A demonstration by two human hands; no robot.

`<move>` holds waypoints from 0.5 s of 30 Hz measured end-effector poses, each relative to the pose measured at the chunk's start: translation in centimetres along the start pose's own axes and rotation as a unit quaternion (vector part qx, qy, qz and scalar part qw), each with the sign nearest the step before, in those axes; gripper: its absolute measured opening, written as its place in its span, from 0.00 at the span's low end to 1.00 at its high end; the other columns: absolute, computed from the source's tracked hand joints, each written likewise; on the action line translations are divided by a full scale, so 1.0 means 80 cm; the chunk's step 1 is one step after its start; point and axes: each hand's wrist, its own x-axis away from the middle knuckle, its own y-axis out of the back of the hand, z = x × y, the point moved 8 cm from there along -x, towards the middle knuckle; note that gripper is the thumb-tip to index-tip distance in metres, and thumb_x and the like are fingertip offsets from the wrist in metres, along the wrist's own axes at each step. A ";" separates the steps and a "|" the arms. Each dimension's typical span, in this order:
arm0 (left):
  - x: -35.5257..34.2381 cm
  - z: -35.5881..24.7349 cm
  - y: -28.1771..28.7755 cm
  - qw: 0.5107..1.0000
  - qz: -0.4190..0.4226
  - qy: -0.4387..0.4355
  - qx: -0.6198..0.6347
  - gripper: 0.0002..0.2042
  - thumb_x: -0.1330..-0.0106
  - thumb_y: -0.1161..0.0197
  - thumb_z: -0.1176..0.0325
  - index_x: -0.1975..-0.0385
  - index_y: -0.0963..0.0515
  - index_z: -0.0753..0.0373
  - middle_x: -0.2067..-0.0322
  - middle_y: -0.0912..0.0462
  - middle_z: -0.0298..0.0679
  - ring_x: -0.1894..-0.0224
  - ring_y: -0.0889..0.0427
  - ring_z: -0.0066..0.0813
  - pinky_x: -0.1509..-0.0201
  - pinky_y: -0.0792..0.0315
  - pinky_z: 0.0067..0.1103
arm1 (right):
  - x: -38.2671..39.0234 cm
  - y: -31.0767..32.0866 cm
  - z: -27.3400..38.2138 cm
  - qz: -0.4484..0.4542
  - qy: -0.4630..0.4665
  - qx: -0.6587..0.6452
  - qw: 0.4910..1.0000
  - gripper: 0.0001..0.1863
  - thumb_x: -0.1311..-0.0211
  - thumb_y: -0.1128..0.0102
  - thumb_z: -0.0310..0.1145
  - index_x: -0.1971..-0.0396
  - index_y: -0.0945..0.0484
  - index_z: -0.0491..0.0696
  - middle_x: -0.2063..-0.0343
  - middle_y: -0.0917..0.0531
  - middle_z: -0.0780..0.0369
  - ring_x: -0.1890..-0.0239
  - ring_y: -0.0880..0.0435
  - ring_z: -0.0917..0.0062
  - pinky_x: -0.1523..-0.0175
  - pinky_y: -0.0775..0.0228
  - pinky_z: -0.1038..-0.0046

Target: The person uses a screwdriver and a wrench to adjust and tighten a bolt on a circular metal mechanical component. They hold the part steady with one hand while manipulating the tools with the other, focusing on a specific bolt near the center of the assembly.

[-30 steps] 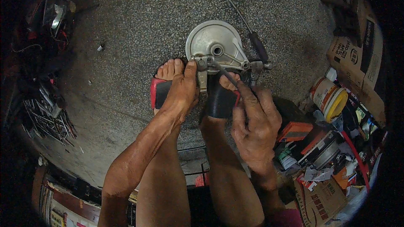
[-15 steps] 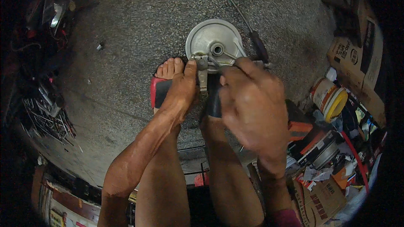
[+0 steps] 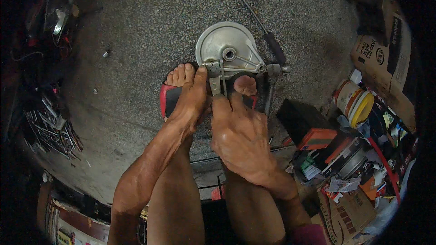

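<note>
A grey speckled floor [image 3: 141, 41] is spread out under the left hand [image 3: 193, 95] and the right hand [image 3: 240, 134]. Well off to the right of both hands, a big brown cardboard box [image 3: 370, 56] is seen. Two feet [image 3: 180, 75] in red and black sandals are placed near the hands, one just left of the left hand and one just past the fingers of the right hand. A round metal plate [image 3: 225, 34] is set just past both hands. Its near left edge is gripped by the left hand, with the thumb on top; the other fingers are mostly hidden. A black box with an orange end [image 3: 302, 122] is set to the right of the right hand, and farther right a tub with a yellow lid [image 3: 362, 110] is tipped over. Past the right hand, a screwdriver [image 3: 275, 49] is laid beside the plate, and a hammer [image 3: 274, 68] is seen nearer to that hand. Between the two hands, a flat metal strip [image 3: 215, 84] is pointed back from the plate. Right beside the strip, a thin metal bar [image 3: 223, 77] is pinched in the bent fingers of the right hand.
</note>
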 end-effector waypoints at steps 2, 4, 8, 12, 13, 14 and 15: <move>-0.006 -0.007 0.001 0.995 0.063 0.032 0.073 0.25 0.35 0.46 0.59 0.45 0.30 0.75 0.48 0.24 0.60 0.43 0.26 0.57 0.34 0.39 0.45 | 0.012 -0.010 -0.006 -0.015 0.014 0.058 0.998 0.11 0.50 0.41 0.28 0.65 0.26 0.43 0.72 0.26 0.59 0.73 0.18 0.71 0.76 0.24 0.70; -0.006 -0.008 0.010 0.996 0.026 0.018 0.084 0.27 0.37 0.45 0.58 0.44 0.30 0.75 0.49 0.24 0.59 0.44 0.26 0.58 0.35 0.38 0.46 | 0.037 -0.039 -0.021 -0.033 0.014 0.050 0.998 0.10 0.49 0.41 0.28 0.65 0.26 0.44 0.71 0.26 0.59 0.73 0.17 0.70 0.77 0.24 0.69; 0.004 -0.008 0.007 0.997 -0.001 -0.035 0.072 0.30 0.41 0.42 0.57 0.43 0.31 0.74 0.49 0.25 0.59 0.45 0.26 0.59 0.37 0.37 0.48 | 0.072 -0.099 -0.083 0.042 -0.033 0.014 0.998 0.14 0.45 0.42 0.24 0.57 0.25 0.42 0.65 0.25 0.52 0.73 0.18 0.57 0.72 0.24 0.61; -0.006 -0.001 0.002 0.986 0.104 0.026 0.125 0.34 0.44 0.41 0.55 0.42 0.33 0.74 0.46 0.27 0.58 0.44 0.28 0.59 0.37 0.37 0.48 | 0.075 -0.104 -0.099 0.056 -0.008 -0.005 0.998 0.14 0.40 0.43 0.27 0.54 0.25 0.44 0.61 0.24 0.52 0.70 0.17 0.56 0.68 0.23 0.58; -0.006 0.003 -0.002 0.983 0.123 0.040 0.131 0.34 0.45 0.40 0.55 0.41 0.34 0.74 0.46 0.28 0.58 0.43 0.29 0.59 0.37 0.37 0.48 | 0.078 -0.103 -0.102 0.053 -0.018 -0.011 0.998 0.16 0.39 0.44 0.28 0.51 0.26 0.44 0.61 0.23 0.52 0.70 0.17 0.55 0.67 0.23 0.58; -0.007 0.006 -0.004 0.981 0.138 0.045 0.128 0.34 0.45 0.40 0.55 0.42 0.34 0.74 0.46 0.28 0.58 0.43 0.29 0.59 0.37 0.37 0.48 | 0.081 -0.101 -0.105 0.050 -0.028 -0.017 0.998 0.17 0.38 0.45 0.28 0.49 0.26 0.44 0.60 0.23 0.51 0.69 0.17 0.55 0.66 0.23 0.59; -0.007 0.005 -0.003 0.981 0.136 0.045 0.132 0.34 0.45 0.40 0.55 0.42 0.33 0.74 0.46 0.27 0.58 0.43 0.29 0.59 0.37 0.37 0.48 | 0.085 -0.099 -0.109 0.048 -0.038 -0.022 0.998 0.19 0.37 0.45 0.29 0.46 0.26 0.45 0.59 0.22 0.51 0.68 0.17 0.54 0.65 0.23 0.59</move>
